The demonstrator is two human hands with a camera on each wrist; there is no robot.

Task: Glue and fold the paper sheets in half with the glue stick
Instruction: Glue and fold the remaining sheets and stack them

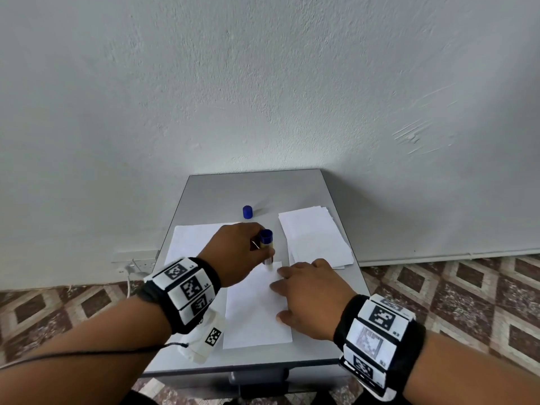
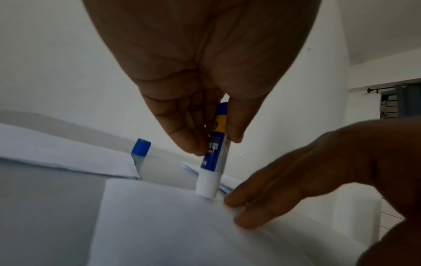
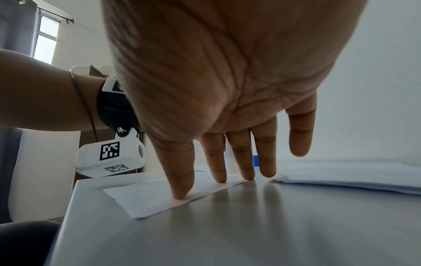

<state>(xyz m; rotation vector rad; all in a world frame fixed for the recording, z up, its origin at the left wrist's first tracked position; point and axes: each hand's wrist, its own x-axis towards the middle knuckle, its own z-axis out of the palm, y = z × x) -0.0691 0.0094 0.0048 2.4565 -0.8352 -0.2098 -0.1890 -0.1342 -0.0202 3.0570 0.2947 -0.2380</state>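
A small grey counter (image 1: 204, 188) stands pushed against a pale, rough-plastered wall (image 1: 263, 83). The floor (image 1: 455, 290) is tiled in a brown and cream diamond pattern. A white wall socket (image 1: 137, 263) with a cable sits low beside the counter. In the right wrist view, a daylit window (image 3: 46, 36) has a dark curtain (image 3: 16, 25) on a rod.

Left hand (image 2: 205, 75) pinches the glue stick (image 2: 216, 149) between thumb and fingers, holding it nearly upright, white tip down on the far edge of a paper sheet (image 2: 170, 225). Right hand (image 2: 307, 171) presses straight fingertips on the same sheet, just beside the tip. Blue cap (image 2: 141, 147) stands apart on the grey counter (image 2: 45, 207).
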